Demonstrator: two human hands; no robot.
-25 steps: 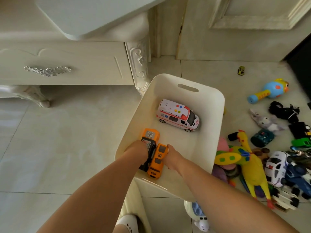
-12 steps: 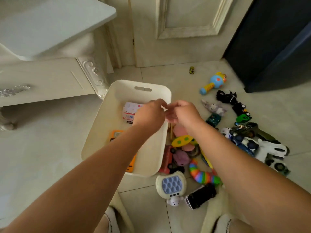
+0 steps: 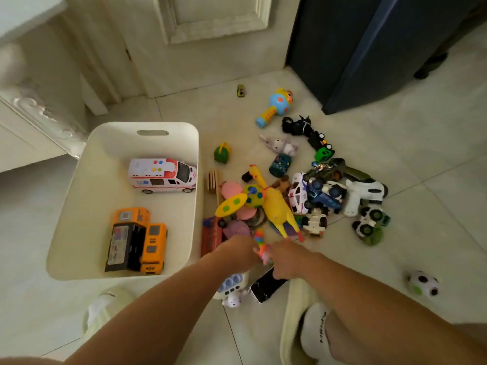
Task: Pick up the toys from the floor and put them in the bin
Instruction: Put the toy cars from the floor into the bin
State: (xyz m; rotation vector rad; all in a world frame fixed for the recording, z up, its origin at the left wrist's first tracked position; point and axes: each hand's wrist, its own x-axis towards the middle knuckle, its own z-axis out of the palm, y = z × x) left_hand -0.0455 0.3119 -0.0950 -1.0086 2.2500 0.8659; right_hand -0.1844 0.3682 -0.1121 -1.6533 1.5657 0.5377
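The person's arms reach down from the bottom edge, and the left hand (image 3: 238, 252) and right hand (image 3: 286, 258) come close together over the near end of the toy pile, with a rainbow segmented toy (image 3: 261, 245) showing in the narrow gap between them; the left hand's fingertips curl against that toy and seem to pinch it, though blur softens the contact; the right hand shows only its back, its fingers tucked under and hidden, so whether it grips anything cannot be told. The toy's lower end disappears behind the hands. The white bin (image 3: 87, 219) stands on the floor just left of the pile, holding a white ambulance (image 3: 162, 176) at its far end and, at its near end, two orange buses (image 3: 154, 246) pressed against a black vehicle (image 3: 123, 246). A blue bubble-button toy (image 3: 232, 284) is largely covered by the left forearm; a black glossy slab (image 3: 266, 285) pokes out from under the right hand, too hidden to identify. Beyond the hands lie a yellow rubber chicken (image 3: 276, 206), a white police car (image 3: 297, 193) and a blue truck (image 3: 325, 194), tangled with darker toys that cannot be separated; a blurred ball (image 3: 421, 283) sits well apart to the right; a white sock (image 3: 315, 330) shows beside the right forearm.
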